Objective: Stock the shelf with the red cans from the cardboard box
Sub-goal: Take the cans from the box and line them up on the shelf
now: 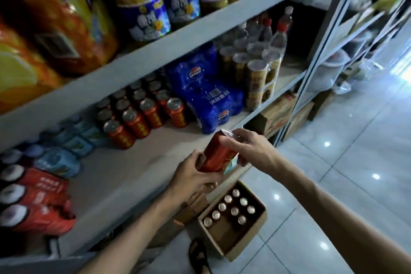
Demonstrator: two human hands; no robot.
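Observation:
A red can (216,154) is held tilted between both hands just in front of the shelf's (124,176) front edge. My left hand (192,173) grips its lower end and my right hand (246,147) wraps its top. Several red cans (142,115) stand in rows on the shelf, to the upper left of the held can. Below my hands, on the floor, an open cardboard box (233,218) holds several more cans, seen from the top.
A blue wrapped can pack (206,93) stands right of the red rows, with gold cans (255,73) beyond. Light blue packs (66,142) and red packs (33,198) fill the shelf's left. Bare shelf board lies in front of the rows. A sandalled foot (200,256) is beside the box.

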